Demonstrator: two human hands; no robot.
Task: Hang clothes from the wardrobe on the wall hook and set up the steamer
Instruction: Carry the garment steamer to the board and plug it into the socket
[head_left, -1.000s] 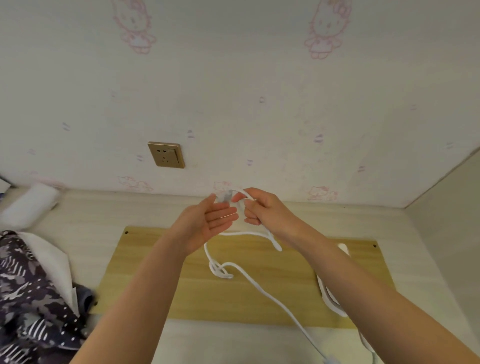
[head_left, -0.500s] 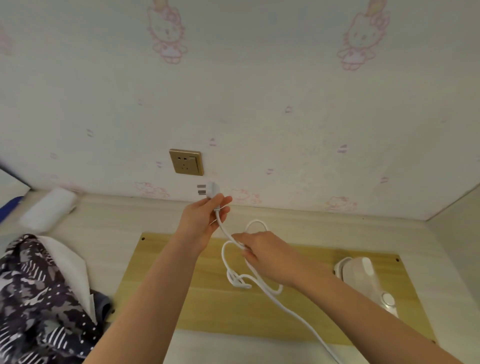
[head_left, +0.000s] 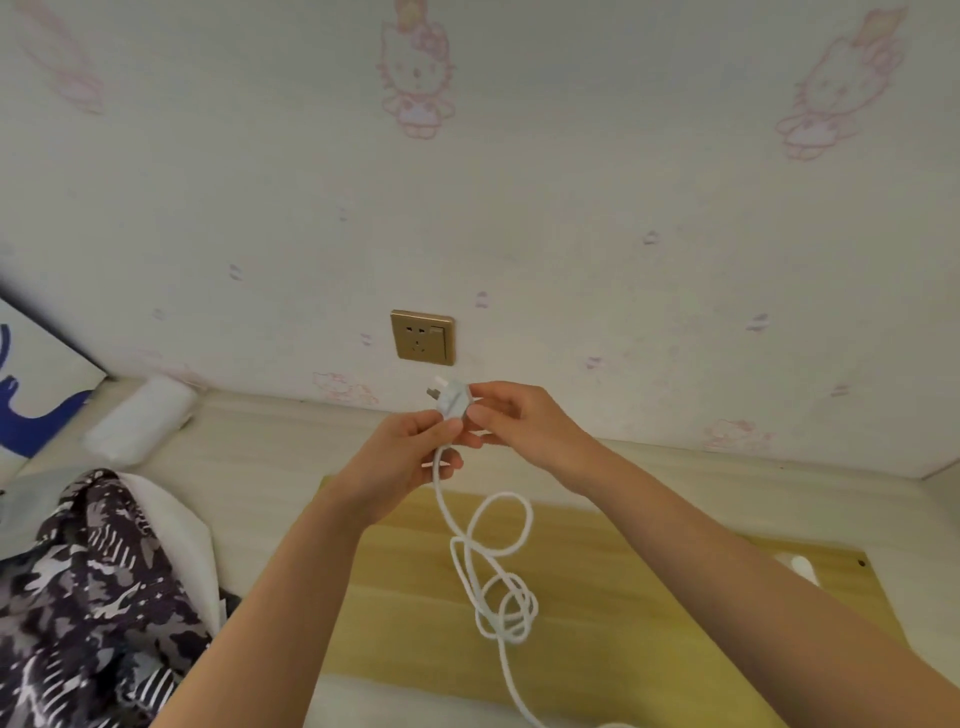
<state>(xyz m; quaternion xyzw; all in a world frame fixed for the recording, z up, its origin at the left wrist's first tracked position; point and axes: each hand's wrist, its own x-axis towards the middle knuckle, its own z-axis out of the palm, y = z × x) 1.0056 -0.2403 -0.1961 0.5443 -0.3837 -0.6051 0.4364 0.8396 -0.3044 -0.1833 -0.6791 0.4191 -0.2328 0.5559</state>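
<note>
The steamer's plug (head_left: 453, 402) is held up in front of the wall, just below the gold socket (head_left: 423, 338) and apart from it, with its metal pins pointing to the upper left. Both hands hold it. The right hand (head_left: 524, 427) has its grip closed on the plug body, pinching it from the right side between thumb and fingers. The left hand (head_left: 402, 457) has its grip curled around the white cord (head_left: 493, 566) directly under the plug, so the plug stands out above its fingers. From this hand the cord hangs down and makes several loose loops over the wooden board (head_left: 613, 613) that lies on the tabletop (head_left: 260, 467). At the left lie a patterned dark garment (head_left: 88, 597) and a white roll (head_left: 140, 418).
</note>
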